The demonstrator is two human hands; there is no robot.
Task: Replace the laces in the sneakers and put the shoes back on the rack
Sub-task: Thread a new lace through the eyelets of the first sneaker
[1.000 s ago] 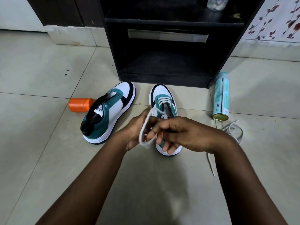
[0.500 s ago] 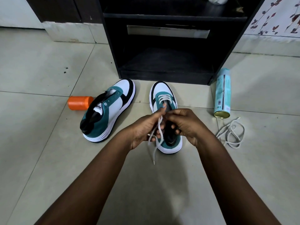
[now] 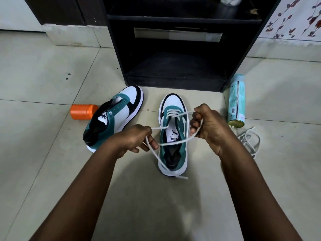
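Two white, teal and black sneakers stand on the tiled floor before a black rack (image 3: 182, 80). The right sneaker (image 3: 173, 129) points at the rack and has a white lace (image 3: 172, 114) threaded through its lowest eyelets. My left hand (image 3: 133, 140) grips one lace end at the shoe's left. My right hand (image 3: 206, 126) grips the other end at the shoe's right, and both strands are pulled out sideways. The free lace tails cross over the shoe's opening and trail to its heel. The left sneaker (image 3: 114, 117) has no lace and lies tilted onto its side.
An orange cap-like container (image 3: 83, 111) lies left of the unlaced sneaker. A teal spray can (image 3: 237, 101) lies by the rack's right foot. A loose white lace (image 3: 248, 138) is coiled on the floor behind my right wrist. The rack's lower shelf holds nothing.
My hands were together over the right sneaker's tongue. They have since moved apart to either side of the shoe, drawing the lace ends out and taut.
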